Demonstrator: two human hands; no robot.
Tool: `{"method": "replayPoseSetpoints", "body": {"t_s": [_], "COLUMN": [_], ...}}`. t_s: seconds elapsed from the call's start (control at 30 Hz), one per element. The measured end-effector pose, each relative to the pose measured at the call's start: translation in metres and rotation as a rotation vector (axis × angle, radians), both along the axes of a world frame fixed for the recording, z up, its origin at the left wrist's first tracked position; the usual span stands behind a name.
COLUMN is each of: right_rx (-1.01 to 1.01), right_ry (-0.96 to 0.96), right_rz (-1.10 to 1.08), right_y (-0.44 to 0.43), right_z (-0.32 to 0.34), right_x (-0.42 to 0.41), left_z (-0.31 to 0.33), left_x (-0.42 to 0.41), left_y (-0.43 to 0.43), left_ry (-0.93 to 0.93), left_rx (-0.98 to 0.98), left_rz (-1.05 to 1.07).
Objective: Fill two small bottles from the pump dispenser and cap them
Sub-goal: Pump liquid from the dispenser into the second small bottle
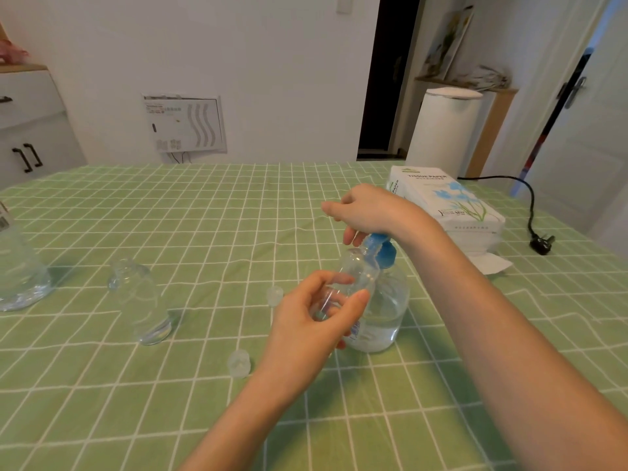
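Left hand point(316, 321) gripped bottle 1 point(356, 277), thumb and fingers curled round its clear body. It was tilted so the open mouth met the blue spout of the pump dispenser point(387, 311), likely to catch liquid without spilling. Right hand point(367, 212) sat on the pump head, fingers curled down over it, placed to press.

The dispenser stood on the green tablecloth point(204, 215), touching or just behind bottle 1. Bottle 2 point(142, 300) stood uncapped well to the left, fill level unclear. Far cap point(274, 295) and near cap point(239, 363) lay loose between the 2 bottles, within the left hand's reach for capping.
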State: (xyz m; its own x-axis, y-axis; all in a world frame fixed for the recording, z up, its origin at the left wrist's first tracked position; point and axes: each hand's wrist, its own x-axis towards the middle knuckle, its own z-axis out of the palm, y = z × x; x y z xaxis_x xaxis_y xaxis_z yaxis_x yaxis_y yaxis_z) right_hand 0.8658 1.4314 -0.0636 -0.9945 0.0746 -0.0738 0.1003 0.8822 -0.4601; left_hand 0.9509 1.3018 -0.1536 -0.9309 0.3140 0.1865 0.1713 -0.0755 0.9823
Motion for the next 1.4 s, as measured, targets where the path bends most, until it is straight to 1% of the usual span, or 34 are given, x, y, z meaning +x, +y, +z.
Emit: {"method": "replayPoseSetpoints", "body": {"t_s": [0.13, 0.57, 0.93, 1.3, 1.4], "right_rx": [-0.006, 0.022, -0.055, -0.005, -0.017], "right_ry": [0.034, -0.026, 0.074, -0.008, 0.008], "right_rz": [-0.007, -0.02, -0.013, -0.039, -0.031], "right_y": [0.0, -0.001, 0.001, 0.0, -0.001], "right_z": [0.007, -0.006, 0.005, -0.004, -0.006], "right_x": [-0.001, -0.001, 0.0, 0.0, 0.001], "left_z": [0.004, -0.003, 0.001, -0.001, -0.002], "left_x": [-0.002, -0.001, -0.002, 0.0, 0.0], "left_y": [0.001, 0.001, 0.002, 0.001, 0.0], "left_ry": [0.002, -0.002, 0.021, 0.015, 0.013], "left_rx": [0.029, 0.014, 0.035, 0.024, 0.016], "left_rz": [-0.011, 0.006, 0.0, 0.003, 0.005]}}
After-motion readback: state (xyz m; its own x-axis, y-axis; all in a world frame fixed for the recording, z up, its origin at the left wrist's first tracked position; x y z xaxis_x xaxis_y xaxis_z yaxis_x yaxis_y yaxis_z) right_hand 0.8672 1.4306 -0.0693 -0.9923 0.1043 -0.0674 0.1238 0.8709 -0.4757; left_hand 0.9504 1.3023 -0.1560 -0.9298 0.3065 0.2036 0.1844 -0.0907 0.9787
